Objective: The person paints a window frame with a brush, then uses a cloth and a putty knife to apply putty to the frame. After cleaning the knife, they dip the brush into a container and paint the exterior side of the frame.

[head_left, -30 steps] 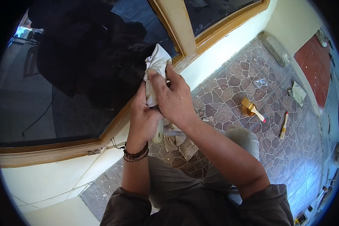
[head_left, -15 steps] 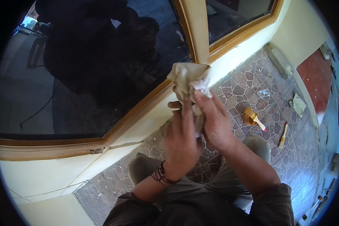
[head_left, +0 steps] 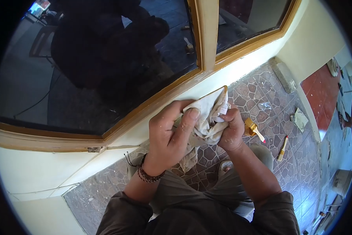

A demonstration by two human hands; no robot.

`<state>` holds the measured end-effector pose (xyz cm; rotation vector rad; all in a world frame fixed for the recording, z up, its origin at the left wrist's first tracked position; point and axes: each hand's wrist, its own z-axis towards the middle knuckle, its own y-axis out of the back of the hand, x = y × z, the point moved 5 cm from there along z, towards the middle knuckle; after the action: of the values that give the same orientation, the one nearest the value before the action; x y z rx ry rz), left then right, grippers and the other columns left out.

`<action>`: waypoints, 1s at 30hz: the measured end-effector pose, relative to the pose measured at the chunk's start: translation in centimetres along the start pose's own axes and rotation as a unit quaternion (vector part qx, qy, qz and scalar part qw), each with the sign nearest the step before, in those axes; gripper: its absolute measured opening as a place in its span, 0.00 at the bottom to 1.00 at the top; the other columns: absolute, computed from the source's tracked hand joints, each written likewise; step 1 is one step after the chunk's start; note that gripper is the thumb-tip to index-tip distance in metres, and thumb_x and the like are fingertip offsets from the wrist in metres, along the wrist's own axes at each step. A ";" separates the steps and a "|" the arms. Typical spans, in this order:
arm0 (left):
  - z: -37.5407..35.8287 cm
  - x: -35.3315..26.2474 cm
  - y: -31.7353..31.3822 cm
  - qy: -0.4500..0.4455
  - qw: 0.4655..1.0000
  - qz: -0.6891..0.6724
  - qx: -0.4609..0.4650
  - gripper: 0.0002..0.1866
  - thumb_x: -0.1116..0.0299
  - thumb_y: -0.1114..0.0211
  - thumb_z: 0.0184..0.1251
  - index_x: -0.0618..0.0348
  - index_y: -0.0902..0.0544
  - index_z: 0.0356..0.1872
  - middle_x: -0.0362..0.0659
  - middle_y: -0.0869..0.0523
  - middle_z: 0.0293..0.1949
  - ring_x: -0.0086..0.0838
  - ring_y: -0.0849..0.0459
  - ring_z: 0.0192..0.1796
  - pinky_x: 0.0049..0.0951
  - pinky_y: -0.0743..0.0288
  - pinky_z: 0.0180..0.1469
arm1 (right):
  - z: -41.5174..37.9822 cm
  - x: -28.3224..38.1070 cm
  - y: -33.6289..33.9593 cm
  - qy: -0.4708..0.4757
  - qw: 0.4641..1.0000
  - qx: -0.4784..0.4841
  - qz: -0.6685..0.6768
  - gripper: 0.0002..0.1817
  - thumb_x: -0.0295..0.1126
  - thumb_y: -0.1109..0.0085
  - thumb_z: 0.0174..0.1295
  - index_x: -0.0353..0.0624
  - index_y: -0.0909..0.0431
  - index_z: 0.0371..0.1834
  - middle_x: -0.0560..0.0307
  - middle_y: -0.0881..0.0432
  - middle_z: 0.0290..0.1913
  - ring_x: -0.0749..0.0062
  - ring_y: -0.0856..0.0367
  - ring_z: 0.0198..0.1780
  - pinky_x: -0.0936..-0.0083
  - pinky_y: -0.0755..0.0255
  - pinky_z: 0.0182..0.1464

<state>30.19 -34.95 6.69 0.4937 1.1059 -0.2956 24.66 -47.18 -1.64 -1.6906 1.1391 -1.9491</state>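
A crumpled off-white rag [head_left: 209, 117] is bunched between my two hands, above my knees and in front of the low wall. My left hand [head_left: 170, 131] pinches its left edge, thumb on top. Around its right side, my right hand [head_left: 234, 127] is closed, the thumb bent over the folds. One corner of the cloth points up and away, and a loose end hangs below my left hand. Just beyond the rag runs the brown wooden window frame [head_left: 152, 105] with dark, reflecting glass.
On the stone-patterned tile floor [head_left: 258, 84], to the right, a wide paintbrush [head_left: 256, 130] rests on a small container of brownish liquid. A thinner paintbrush [head_left: 283, 149] lies nearby. Further off are a pale scrap [head_left: 300, 120], a clear plastic piece [head_left: 265, 105] and a concrete block [head_left: 284, 75].
Both hands and the rag have come down and closer to my body, away from the window post. My hands have moved apart, spreading the cloth between them. The view has shifted slightly.
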 end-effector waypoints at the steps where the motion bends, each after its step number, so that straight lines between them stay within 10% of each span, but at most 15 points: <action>1: -0.2 -0.2 0.1 0.020 1.000 0.016 0.002 0.08 0.73 0.35 0.64 0.69 0.18 0.39 0.45 0.15 0.30 0.23 0.18 0.34 0.22 0.27 0.37 | -0.1 0.1 -0.2 -0.006 1.000 0.003 0.012 0.23 0.35 0.54 0.53 0.28 0.25 0.48 0.52 0.19 0.41 0.71 0.21 0.41 0.78 0.29 0.49; 15: -1.4 0.2 1.4 -0.112 0.990 -0.036 -0.076 0.07 0.78 0.28 0.55 0.69 0.17 0.33 0.44 0.15 0.30 0.22 0.19 0.29 0.19 0.28 0.33 | -2.5 1.5 0.3 -0.054 0.991 0.033 -0.116 0.23 0.27 0.51 0.57 0.36 0.31 0.58 0.56 0.22 0.45 0.75 0.24 0.47 0.78 0.29 0.51; 20: -2.4 2.8 0.7 0.077 0.996 -0.024 0.026 0.10 0.77 0.29 0.56 0.67 0.18 0.39 0.39 0.16 0.30 0.16 0.21 0.32 0.16 0.29 0.35 | -2.4 1.5 -0.1 -0.025 0.994 0.012 -0.110 0.20 0.24 0.55 0.58 0.36 0.30 0.56 0.57 0.23 0.45 0.77 0.25 0.47 0.79 0.30 0.51; 30: -1.1 2.9 0.8 0.050 0.999 0.006 -0.012 0.08 0.73 0.34 0.64 0.69 0.17 0.40 0.41 0.16 0.33 0.20 0.20 0.35 0.19 0.28 0.41 | -2.1 0.8 -0.9 -0.046 0.990 -0.013 -0.132 0.17 0.23 0.57 0.58 0.35 0.27 0.50 0.59 0.23 0.39 0.80 0.26 0.41 0.81 0.30 0.47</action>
<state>30.91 -33.69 3.86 0.4973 1.2014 -0.2494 22.75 -46.44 -0.38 -2.0115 0.9515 -1.9882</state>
